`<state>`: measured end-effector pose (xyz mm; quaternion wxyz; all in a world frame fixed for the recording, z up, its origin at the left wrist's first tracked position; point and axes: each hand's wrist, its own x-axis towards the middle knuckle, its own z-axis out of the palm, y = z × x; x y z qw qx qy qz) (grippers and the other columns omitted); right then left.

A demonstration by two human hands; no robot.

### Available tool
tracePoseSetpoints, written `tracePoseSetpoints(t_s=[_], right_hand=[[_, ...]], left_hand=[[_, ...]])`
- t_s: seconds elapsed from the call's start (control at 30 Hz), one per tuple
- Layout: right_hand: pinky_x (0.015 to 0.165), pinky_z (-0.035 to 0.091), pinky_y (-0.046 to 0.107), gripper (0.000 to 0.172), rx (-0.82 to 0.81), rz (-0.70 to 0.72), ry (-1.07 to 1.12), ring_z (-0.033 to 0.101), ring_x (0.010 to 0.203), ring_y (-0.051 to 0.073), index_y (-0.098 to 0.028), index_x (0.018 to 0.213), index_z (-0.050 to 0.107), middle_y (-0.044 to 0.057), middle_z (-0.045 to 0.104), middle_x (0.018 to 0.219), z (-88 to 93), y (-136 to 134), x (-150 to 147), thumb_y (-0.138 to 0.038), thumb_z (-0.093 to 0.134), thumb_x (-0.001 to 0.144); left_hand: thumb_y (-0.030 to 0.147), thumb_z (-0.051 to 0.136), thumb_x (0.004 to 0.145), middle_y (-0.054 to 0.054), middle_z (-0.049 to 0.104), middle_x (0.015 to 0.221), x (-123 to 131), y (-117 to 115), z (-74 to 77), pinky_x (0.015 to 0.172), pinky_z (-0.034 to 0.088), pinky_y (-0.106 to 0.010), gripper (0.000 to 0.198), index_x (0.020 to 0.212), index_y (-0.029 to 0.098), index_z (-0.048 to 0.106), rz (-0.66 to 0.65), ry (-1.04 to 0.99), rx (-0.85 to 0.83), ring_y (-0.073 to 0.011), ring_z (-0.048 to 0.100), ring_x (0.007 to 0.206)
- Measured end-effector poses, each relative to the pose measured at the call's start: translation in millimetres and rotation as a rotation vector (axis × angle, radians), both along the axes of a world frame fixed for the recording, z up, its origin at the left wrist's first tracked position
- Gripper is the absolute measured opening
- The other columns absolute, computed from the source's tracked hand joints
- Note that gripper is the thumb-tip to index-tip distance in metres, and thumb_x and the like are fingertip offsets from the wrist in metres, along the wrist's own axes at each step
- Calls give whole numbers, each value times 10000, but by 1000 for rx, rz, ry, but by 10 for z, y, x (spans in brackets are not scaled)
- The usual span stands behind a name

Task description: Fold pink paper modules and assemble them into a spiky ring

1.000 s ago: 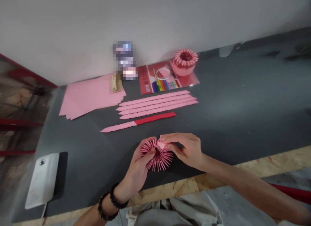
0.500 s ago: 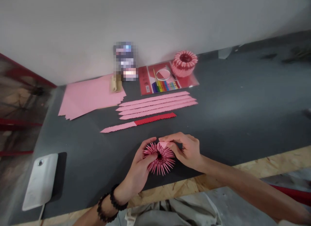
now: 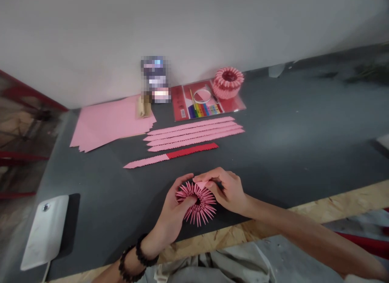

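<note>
My left hand (image 3: 173, 208) grips a round ring of folded pink paper pieces (image 3: 203, 208), its thumb lying over the ring's centre and its fingers behind the far left side. Spiky points fan outward all around the ring. Between the thumb and fingers of my right hand (image 3: 227, 189) is a small folded pink paper triangle (image 3: 201, 185), held at the ring's top edge. Whether the triangle is seated on the neighbouring points cannot be made out. Beyond the hands lies a strip of nested paper pieces (image 3: 170, 155), half pink and half red.
Several long pink strips (image 3: 194, 133) lie farther back. Pink paper sheets (image 3: 106, 121) are at the left, a red packet (image 3: 179, 104) and a pink paper basket-like ring (image 3: 228, 86) by the wall. A white device (image 3: 45, 232) with a cable stands near the left edge.
The view has shifted slightly. The ring has tilted a little in my left hand, and my right hand keeps the paper triangle at its top edge.
</note>
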<state>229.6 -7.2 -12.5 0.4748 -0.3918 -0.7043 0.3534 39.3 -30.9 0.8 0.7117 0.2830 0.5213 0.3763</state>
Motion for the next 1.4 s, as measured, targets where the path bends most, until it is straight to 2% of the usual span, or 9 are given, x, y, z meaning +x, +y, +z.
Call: tracePoseSetpoints(t_s=[0.17, 0.3, 0.5, 0.6, 0.77, 0.87, 1.0, 1.17, 1.4], right_hand=[[786, 626, 229, 89, -27, 26, -38, 801, 914, 152, -253, 1073, 553, 48, 820, 1001, -6, 10, -6, -191, 509, 1027], [768, 622, 207, 88, 20, 19, -70, 804, 911, 151, -255, 1069, 542, 33, 822, 968, -15, 13, -11, -186, 508, 1026], [699, 608, 180, 77, -29, 23, -55, 808, 839, 145, -253, 1032, 567, 6, 813, 881, -16, 11, -13, -184, 539, 1011], [704, 604, 185, 46, -127, 6, -3, 805, 847, 144, -247, 1015, 586, 8, 810, 886, 5, 3, -13, -212, 557, 1013], [760, 611, 231, 102, -323, -98, 124, 795, 888, 165, -236, 960, 673, 23, 814, 950, 58, 37, 2, -325, 636, 995], [719, 599, 233, 131, -394, -119, 133, 787, 813, 164, -233, 910, 721, 11, 813, 886, 78, 72, 3, -352, 689, 956], [676, 574, 227, 118, -438, -107, 92, 771, 748, 153, -232, 882, 747, -8, 797, 804, 69, 86, -16, -336, 710, 927], [650, 561, 230, 133, -460, -121, 70, 760, 743, 152, -238, 896, 763, -8, 795, 820, 24, 79, -28, -356, 706, 922], [658, 554, 227, 120, -475, -108, 65, 748, 736, 145, -241, 882, 759, -16, 787, 813, 8, 76, -31, -347, 713, 912]], left_hand=[[174, 745, 775, -77, 672, 1363, -17, -5, -32, 1035, 490, -370, 572, 1333, 240, 640, -51, 60, 75, -262, 643, 1191], [213, 738, 803, -90, 621, 1450, -34, -3, -51, 1096, 457, -415, 608, 1394, 240, 600, -75, 147, 161, -298, 603, 1278], [232, 761, 810, -87, 579, 1503, -29, -14, -34, 1113, 447, -430, 653, 1431, 260, 560, -97, 95, 123, -313, 580, 1319], [282, 807, 808, -97, 642, 1395, -27, -5, -8, 1057, 482, -409, 611, 1376, 241, 585, -97, 38, 94, -298, 620, 1239], [408, 781, 866, -53, 698, 1053, -26, 15, 13, 899, 514, -325, 366, 1128, 190, 648, -117, 83, 113, -198, 648, 946], [436, 793, 850, -49, 694, 1077, -12, 15, 20, 929, 503, -326, 411, 1149, 195, 649, -168, 104, 98, -201, 637, 981], [460, 782, 852, -37, 692, 1063, -1, 26, 28, 911, 498, -308, 410, 1141, 195, 662, -164, 134, 108, -194, 624, 967], [465, 755, 873, -7, 667, 893, -1, 55, 25, 830, 489, -288, 345, 1036, 174, 666, -219, 135, 101, -169, 591, 841], [450, 760, 863, 8, 649, 864, 10, 45, 39, 805, 483, -276, 316, 973, 177, 644, -203, 151, 94, -162, 583, 822]])
